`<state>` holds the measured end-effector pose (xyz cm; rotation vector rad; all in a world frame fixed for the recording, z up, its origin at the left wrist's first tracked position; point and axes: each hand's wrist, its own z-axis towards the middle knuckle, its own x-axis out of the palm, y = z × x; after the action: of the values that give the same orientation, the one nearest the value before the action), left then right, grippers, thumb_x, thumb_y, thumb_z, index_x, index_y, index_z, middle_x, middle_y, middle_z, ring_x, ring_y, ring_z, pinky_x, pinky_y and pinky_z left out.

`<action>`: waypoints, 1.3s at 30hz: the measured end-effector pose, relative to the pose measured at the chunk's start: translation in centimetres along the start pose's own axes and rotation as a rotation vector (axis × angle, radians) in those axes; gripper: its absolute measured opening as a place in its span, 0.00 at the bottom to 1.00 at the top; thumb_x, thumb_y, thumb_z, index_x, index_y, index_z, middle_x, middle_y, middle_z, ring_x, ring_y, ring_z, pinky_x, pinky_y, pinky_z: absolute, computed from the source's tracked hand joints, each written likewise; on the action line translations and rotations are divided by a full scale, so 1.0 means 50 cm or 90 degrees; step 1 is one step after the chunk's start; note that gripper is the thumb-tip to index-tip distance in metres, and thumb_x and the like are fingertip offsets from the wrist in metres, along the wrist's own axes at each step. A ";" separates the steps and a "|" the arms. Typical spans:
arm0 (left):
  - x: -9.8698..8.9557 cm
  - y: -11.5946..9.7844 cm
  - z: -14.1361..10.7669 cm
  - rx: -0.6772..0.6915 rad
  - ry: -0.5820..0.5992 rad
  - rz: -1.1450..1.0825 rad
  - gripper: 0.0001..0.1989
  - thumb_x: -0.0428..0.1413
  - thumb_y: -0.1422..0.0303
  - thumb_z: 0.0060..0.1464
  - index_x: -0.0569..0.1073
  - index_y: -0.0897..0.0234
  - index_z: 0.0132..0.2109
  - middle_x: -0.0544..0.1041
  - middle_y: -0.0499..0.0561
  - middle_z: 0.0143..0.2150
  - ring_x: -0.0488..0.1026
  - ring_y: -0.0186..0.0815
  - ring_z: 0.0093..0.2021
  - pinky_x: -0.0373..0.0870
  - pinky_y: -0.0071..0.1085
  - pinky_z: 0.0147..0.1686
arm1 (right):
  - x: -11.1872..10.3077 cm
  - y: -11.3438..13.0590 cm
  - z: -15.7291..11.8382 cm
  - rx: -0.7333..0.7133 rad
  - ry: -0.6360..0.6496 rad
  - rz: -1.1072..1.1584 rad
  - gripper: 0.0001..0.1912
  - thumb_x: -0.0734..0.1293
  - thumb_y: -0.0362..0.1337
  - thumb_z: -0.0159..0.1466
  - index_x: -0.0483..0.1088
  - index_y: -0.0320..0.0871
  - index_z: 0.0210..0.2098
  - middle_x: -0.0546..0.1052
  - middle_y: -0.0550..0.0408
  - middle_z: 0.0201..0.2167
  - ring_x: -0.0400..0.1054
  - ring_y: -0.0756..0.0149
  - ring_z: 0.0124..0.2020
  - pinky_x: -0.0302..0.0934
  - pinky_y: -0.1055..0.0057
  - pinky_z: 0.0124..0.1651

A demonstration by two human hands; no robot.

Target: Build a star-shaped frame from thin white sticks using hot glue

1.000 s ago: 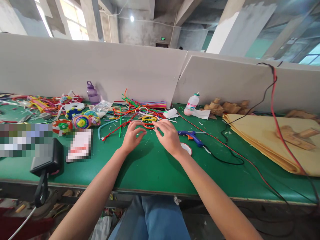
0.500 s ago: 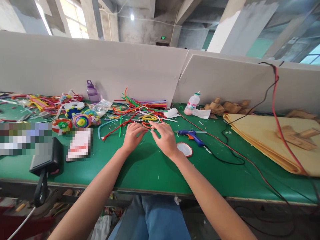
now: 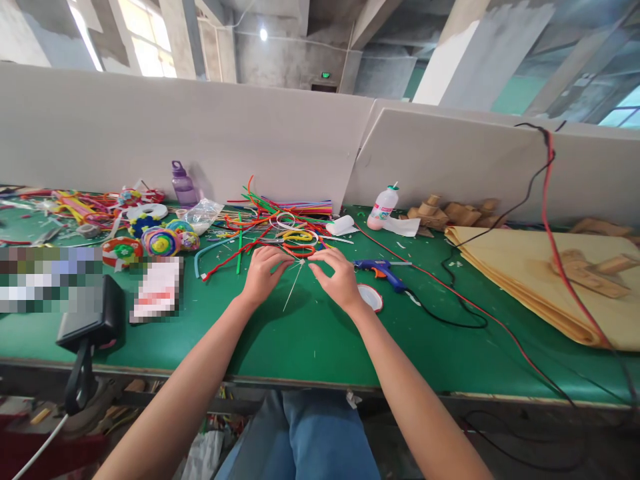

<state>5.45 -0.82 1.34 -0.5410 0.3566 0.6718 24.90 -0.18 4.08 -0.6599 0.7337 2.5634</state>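
Observation:
A small white hub with thin white sticks point(image 3: 302, 262) radiating from it is held above the table between both hands. One long stick slants down toward me. My left hand point(image 3: 266, 273) is closed, thumb and forefinger pinching the sticks on the left side of the hub. My right hand point(image 3: 336, 275) is just right of the hub, its thumb and forefinger curved with the tips slightly apart. Just beyond my fingers lie orange-handled scissors point(image 3: 300, 251) and a yellow-handled pair point(image 3: 297, 235), beside a heap of colored pipe cleaners point(image 3: 260, 210).
A blue glue gun point(image 3: 383, 270) with a black cord and a white round lid point(image 3: 370, 298) lie to the right. Yellow folded paper point(image 3: 525, 280) covers the far right. Left are colorful round crafts point(image 3: 161, 241), a black power bank point(image 3: 93, 313), and a purple bottle point(image 3: 184, 185).
The white stick piece has been turned; its long stick now points down toward me instead of up. My right fingertips have moved slightly away from the hub.

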 end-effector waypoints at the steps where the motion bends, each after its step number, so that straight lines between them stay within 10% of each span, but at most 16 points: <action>1: 0.001 0.001 -0.001 -0.001 0.009 0.002 0.09 0.52 0.63 0.59 0.76 0.58 0.37 0.78 0.50 0.35 0.72 0.37 0.39 0.64 0.36 0.44 | 0.001 -0.002 -0.001 0.004 0.009 0.008 0.05 0.64 0.33 0.61 0.73 0.46 0.33 0.78 0.54 0.33 0.70 0.61 0.39 0.63 0.60 0.47; 16: 0.014 0.025 -0.009 0.007 0.110 0.008 0.06 0.56 0.66 0.56 0.77 0.59 0.40 0.79 0.51 0.39 0.73 0.38 0.43 0.64 0.36 0.46 | 0.007 -0.019 -0.012 0.049 0.103 0.022 0.04 0.65 0.31 0.59 0.71 0.44 0.32 0.76 0.54 0.33 0.69 0.62 0.39 0.62 0.63 0.46; 39: 0.014 0.019 -0.004 0.028 0.129 -0.079 0.06 0.54 0.69 0.57 0.75 0.63 0.36 0.78 0.51 0.34 0.73 0.36 0.36 0.68 0.32 0.40 | 0.052 -0.009 -0.019 0.059 0.034 0.039 0.03 0.67 0.32 0.60 0.73 0.43 0.30 0.77 0.53 0.32 0.70 0.62 0.38 0.64 0.64 0.45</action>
<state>5.30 0.03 0.52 -0.5862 0.5217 0.4902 23.31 0.25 1.82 -0.6891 0.8973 2.5579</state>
